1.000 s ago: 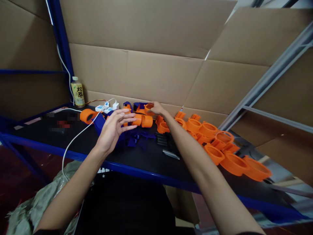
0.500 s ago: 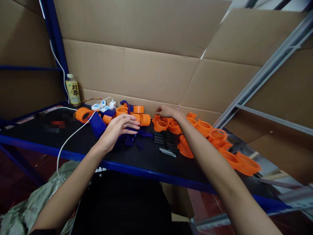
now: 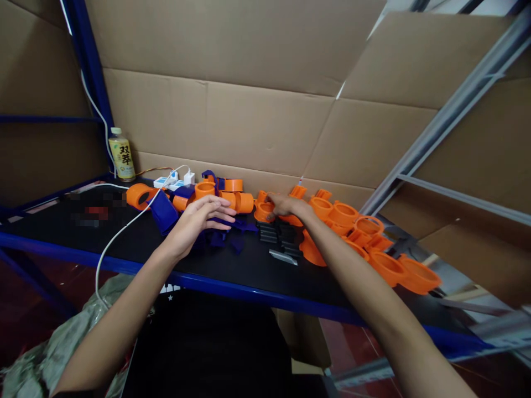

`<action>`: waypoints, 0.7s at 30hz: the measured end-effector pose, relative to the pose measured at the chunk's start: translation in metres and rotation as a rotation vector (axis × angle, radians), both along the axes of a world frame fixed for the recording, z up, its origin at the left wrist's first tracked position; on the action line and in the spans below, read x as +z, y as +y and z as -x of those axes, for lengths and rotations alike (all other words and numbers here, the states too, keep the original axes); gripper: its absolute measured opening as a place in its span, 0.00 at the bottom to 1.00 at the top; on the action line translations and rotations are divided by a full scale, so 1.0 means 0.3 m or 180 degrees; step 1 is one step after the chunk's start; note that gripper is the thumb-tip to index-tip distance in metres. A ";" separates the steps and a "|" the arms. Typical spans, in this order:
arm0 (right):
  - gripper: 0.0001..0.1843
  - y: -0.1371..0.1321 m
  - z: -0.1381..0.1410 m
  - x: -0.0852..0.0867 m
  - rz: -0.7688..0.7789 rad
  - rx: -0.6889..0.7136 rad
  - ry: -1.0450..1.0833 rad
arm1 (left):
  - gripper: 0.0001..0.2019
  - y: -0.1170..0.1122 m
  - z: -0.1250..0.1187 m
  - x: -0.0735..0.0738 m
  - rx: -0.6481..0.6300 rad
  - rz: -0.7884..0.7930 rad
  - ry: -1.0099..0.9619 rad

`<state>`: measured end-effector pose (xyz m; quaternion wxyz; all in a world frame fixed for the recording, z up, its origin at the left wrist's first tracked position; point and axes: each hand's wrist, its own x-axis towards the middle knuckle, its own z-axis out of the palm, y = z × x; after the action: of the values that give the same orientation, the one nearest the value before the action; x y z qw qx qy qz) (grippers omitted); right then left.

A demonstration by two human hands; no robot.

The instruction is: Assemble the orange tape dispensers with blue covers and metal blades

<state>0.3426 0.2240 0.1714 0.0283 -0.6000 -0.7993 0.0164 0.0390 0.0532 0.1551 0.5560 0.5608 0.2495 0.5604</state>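
My left hand (image 3: 203,221) is held over the near side of the orange and blue parts, palm turned inward, fingers stretched out and nothing in them. Just behind it stands an orange ring-shaped part (image 3: 204,190). My right hand (image 3: 285,205) reaches across to an orange plastic holder with a round opening (image 3: 264,212), its thumb and fingers closed at that holder's right edge. Its fingertips are partly hidden. Below the right hand lie several black strips (image 3: 270,232) and a small grey blade-like piece (image 3: 283,257).
Several orange holders (image 3: 343,214) spread along the table's right side. A blue part (image 3: 163,212), a white cable (image 3: 111,245), power adapters (image 3: 188,177) and a drink bottle (image 3: 121,156) are at left. A cardboard wall (image 3: 265,124) closes the back; a blue rail (image 3: 249,293) edges the table.
My right hand has come down onto the orange holder, which has shifted slightly left. My left hand has stayed nearly still.
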 end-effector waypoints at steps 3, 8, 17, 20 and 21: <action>0.42 -0.010 0.006 0.005 0.0013 0.0073 0.0119 | 0.13 0.002 0.004 0.003 0.0015 0.0009 -0.0008; 0.42 -0.034 -0.004 0.025 -0.0118 0.0243 0.0441 | 0.12 0.005 0.005 0.002 0.0064 0.0000 -0.0051; 0.46 -0.139 -0.027 0.143 -0.0665 0.0541 0.1361 | 0.14 0.016 -0.009 -0.015 0.0049 0.0007 -0.0100; 0.44 -0.266 0.024 0.166 -0.0474 0.1088 0.2131 | 0.17 0.019 -0.028 -0.023 0.0261 0.0044 -0.0249; 0.43 -0.322 0.050 0.167 -0.0241 0.1326 0.2388 | 0.19 0.019 -0.038 -0.025 0.0344 0.0062 -0.0327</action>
<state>0.3274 0.1273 0.2214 0.3351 -0.3769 -0.8377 0.2095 0.0504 0.0588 0.1475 0.5424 0.5116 0.2561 0.6152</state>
